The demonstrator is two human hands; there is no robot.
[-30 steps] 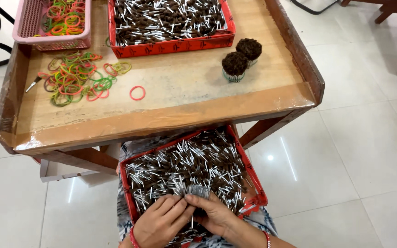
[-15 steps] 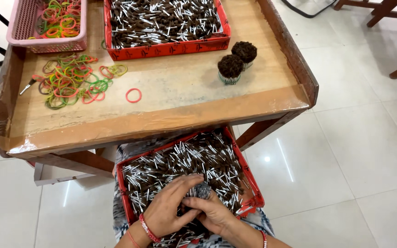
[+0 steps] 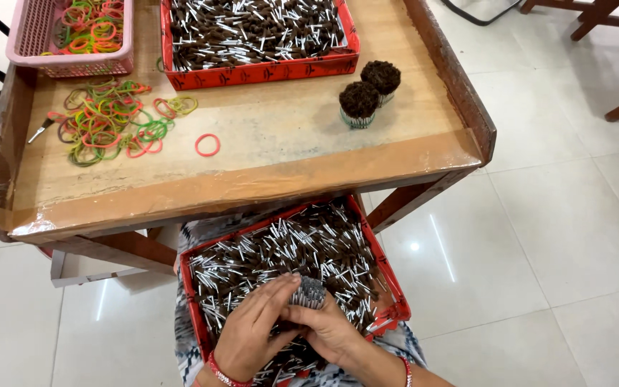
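Head view: at the bottom middle, a bundle of brown-tipped sticks [image 3: 309, 290] is gripped upright between the left hand [image 3: 252, 333] and right hand [image 3: 331, 331], above the red tray [image 3: 395, 304].

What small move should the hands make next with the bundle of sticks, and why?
Probably reach for a rubber band. Both hands, left hand and right hand, cup a gathered bundle over the red tray, two banded bundles stand on the table, and loose rubber bands lie there.
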